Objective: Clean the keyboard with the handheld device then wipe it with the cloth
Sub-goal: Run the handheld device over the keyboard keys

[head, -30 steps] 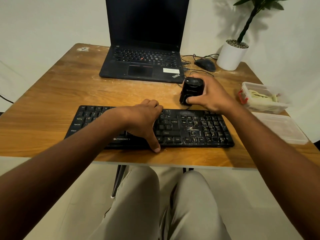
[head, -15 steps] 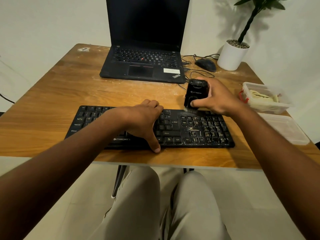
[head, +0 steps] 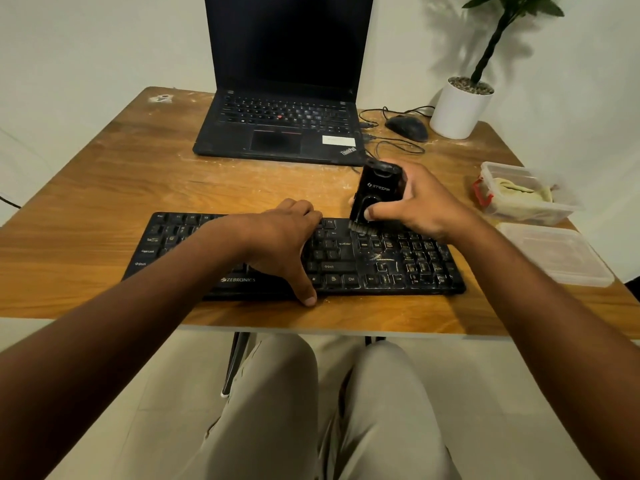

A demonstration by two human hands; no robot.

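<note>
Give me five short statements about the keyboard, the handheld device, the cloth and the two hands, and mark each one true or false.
1. The right hand grips the handheld device. True.
2. The device's brush end is on the laptop. False: it meets the keyboard.
3. The left hand rests on the keyboard. True.
4. The cloth lies on the keyboard. False: it sits in the clear container.
5. The laptop screen is dark. True.

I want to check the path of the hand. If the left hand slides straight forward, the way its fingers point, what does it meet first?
Probably bare table, then the laptop front edge. The left hand lies on the keyboard, fingers pointing away; depth is uncertain.
</note>
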